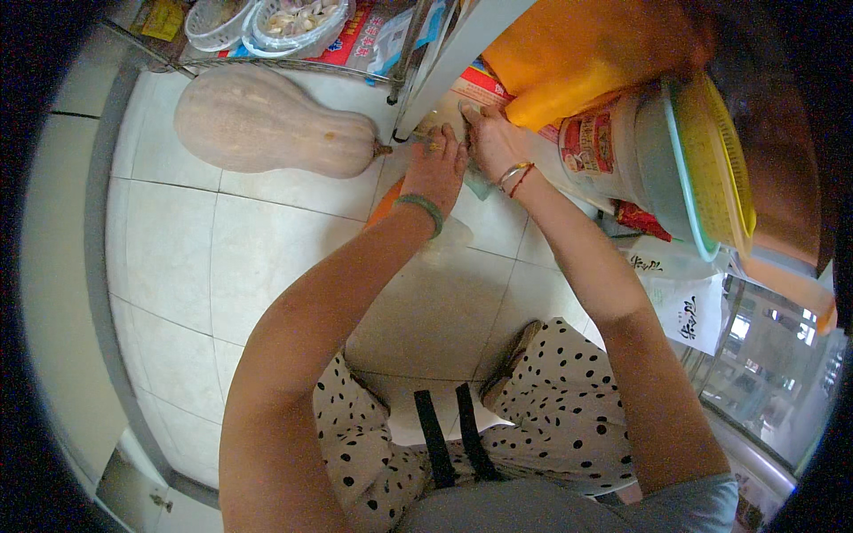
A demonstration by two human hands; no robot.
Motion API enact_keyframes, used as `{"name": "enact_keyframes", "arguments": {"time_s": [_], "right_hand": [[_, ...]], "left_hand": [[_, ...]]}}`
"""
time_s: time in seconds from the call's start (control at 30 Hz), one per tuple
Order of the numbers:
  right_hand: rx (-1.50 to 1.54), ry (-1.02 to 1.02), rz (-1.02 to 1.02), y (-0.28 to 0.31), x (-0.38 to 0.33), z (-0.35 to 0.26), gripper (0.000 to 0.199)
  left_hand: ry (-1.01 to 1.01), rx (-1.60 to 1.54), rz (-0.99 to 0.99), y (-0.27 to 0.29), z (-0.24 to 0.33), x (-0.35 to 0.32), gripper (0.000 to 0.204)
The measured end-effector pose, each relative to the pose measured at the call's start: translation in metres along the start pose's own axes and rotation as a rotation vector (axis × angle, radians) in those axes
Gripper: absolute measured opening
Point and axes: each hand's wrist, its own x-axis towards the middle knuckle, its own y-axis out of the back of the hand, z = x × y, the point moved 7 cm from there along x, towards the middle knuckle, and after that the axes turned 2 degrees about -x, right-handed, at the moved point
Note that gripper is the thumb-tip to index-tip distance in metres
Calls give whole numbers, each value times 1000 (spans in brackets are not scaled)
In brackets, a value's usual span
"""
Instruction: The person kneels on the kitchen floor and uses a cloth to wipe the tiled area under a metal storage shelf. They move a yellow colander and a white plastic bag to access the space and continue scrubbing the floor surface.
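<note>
Close together above the floor, my left hand [435, 169] and my right hand [495, 142] are at a crumpled, see-through plastic bag [478, 185]. Thumb and fingers of the right hand pinch the plastic near the shelf leg. The left fingers bend forward over the bag, and their tips are partly hidden. An orange object [385, 204], mostly covered by my left wrist, lies beside the bag; its kind cannot be made out. Left of my hands, a large pale butternut squash [275, 123] rests on the tiles with its stem toward my left hand.
A wire shelf [293, 64] holding white baskets of garlic [300, 18] stands at the back. Its pale upright [444, 75] comes down close to my fingers. On the right are an orange cloth [577, 62], a clear tub [613, 147], stacked basins [684, 160] and a white bag [689, 311].
</note>
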Motion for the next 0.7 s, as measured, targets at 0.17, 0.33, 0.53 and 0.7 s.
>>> {"name": "enact_keyframes", "arguments": {"time_s": [0.17,0.33,0.53,0.7], "right_hand": [[44,2,-84,2,-31,-5,42],[24,27,-9,3,-24,-2,43],[18,26,21,5,-5,0,44],[24,39,-106,11,-35,-9,42]], "left_hand": [[-1,-43,2,0,-4,-4,42],[-19,-20,-48,-4,2,-2,48],[-22,-88,-86,0,-1,-1,48],[-7,-38,-75,-1,-4,-7,46]]}}
